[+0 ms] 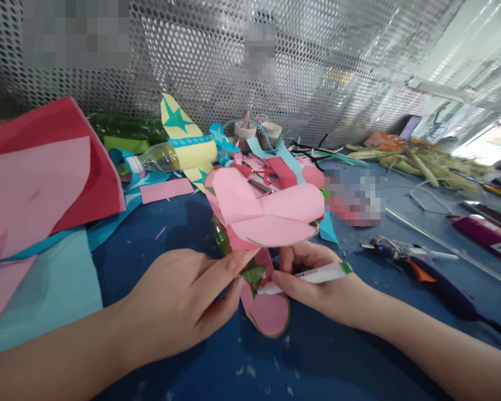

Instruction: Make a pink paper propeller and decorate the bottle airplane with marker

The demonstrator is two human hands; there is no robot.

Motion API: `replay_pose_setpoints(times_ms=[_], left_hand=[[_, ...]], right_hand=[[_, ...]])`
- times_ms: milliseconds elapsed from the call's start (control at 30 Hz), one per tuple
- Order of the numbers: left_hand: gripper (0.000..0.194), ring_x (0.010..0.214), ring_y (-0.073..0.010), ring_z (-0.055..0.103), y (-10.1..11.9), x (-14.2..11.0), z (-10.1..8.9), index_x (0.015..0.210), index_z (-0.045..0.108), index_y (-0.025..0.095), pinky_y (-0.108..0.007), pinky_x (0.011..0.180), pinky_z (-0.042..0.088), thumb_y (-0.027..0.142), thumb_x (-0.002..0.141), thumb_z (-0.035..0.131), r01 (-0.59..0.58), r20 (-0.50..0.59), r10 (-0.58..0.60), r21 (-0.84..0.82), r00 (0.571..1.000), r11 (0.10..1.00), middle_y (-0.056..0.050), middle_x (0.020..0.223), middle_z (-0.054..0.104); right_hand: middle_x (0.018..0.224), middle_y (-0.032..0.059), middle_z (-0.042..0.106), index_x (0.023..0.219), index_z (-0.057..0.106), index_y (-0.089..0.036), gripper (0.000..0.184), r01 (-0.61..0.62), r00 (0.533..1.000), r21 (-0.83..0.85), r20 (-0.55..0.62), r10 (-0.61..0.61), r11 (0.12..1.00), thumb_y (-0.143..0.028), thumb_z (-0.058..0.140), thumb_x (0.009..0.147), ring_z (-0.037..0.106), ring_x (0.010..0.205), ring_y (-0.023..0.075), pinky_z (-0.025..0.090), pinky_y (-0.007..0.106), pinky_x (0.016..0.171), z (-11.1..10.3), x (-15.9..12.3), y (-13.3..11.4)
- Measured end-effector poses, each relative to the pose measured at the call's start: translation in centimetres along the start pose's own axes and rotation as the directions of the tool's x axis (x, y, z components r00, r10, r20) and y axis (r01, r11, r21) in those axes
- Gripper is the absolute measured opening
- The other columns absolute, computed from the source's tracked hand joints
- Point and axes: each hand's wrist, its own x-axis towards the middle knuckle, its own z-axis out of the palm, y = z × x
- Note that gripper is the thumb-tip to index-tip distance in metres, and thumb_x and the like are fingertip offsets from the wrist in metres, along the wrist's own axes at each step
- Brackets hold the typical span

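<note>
A pink paper craft point(284, 209) with rounded, dark-edged flaps stands in front of me, built around what looks like a greenish bottle point(222, 234). My left hand point(192, 295) is closed on its near end, fingers pinching the pink paper. Between my right thumb and fingers is a white marker point(313, 275) with a green end; my right hand point(317, 273) grips it like a pen. The marker's tip points left at a dark green star point(254, 275) on the craft. Below it hangs a rounded pink paper flap point(271, 314).
A blue-handled glue gun point(434, 284) lies at right, near a purple object point(486, 236). Red sheets point(104, 167) and light-blue paper point(67, 284) fill the left. Behind are a yellow paper plane on a bottle point(196, 153), paper scraps, dried husks point(421, 159) and a perforated metal panel point(192, 55).
</note>
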Motion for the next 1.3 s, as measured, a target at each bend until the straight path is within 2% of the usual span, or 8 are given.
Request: replay_pose_setpoints(times_ms=[200,400,600,1033,1300], left_hand=[[0.035,0.049,-0.0164,0.058,-0.06,-0.14,-0.06,0.130,0.047,0.012,-0.028,0.048,0.043,0.022,0.097,0.039,-0.004,0.014,0.004,-0.003,1.000,1.000,0.003,0.061,0.064],[0.044,0.050,-0.0160,0.059,0.05,0.18,-0.17,0.139,0.039,0.013,-0.027,0.049,0.045,0.019,0.096,0.039,-0.006,0.012,0.006,-0.017,1.000,1.000,0.003,0.063,0.065],[0.035,0.050,-0.0167,0.060,-0.01,0.11,-0.25,0.129,0.048,0.010,-0.029,0.049,0.046,0.019,0.096,0.040,-0.012,0.017,0.013,-0.007,1.000,1.000,0.001,0.062,0.065],[0.040,0.050,-0.0169,0.060,-0.03,-0.01,-0.12,0.135,0.042,0.012,-0.029,0.049,0.045,0.020,0.096,0.039,-0.011,0.018,0.011,-0.003,1.000,1.000,0.003,0.062,0.065],[0.033,0.048,-0.0151,0.058,0.02,-0.01,-0.22,0.127,0.047,0.013,-0.027,0.048,0.044,0.020,0.097,0.038,-0.014,0.011,0.014,0.013,1.000,1.000,0.004,0.059,0.062]], right_hand=[[0.063,-0.0064,0.047,0.071,0.044,-0.021,0.023,0.004,1.000,0.005,0.007,-0.004,1.000,-0.019,0.062,0.086,0.041,0.053,0.0078,0.033,0.019,0.049,-0.02,-0.09,0.12],[0.065,-0.0056,0.048,0.072,0.045,-0.021,0.024,-0.022,0.999,-0.020,-0.031,0.022,1.000,-0.026,0.063,0.087,0.040,0.053,0.0082,0.032,0.019,0.048,-0.05,-0.14,0.26],[0.063,-0.0050,0.047,0.071,0.044,-0.021,0.025,-0.045,0.999,-0.069,-0.026,0.043,0.997,-0.025,0.062,0.086,0.037,0.053,0.0088,0.030,0.020,0.048,-0.19,-0.06,0.08],[0.063,-0.0052,0.047,0.070,0.043,-0.021,0.025,-0.054,0.998,-0.079,-0.035,0.052,0.995,-0.028,0.062,0.086,0.038,0.053,0.0086,0.030,0.020,0.047,-0.11,0.09,-0.02],[0.061,-0.0057,0.046,0.069,0.043,-0.021,0.025,-0.037,0.999,-0.079,-0.035,0.034,0.996,-0.026,0.061,0.085,0.034,0.051,0.0081,0.027,0.020,0.045,-0.07,0.16,-0.18]])
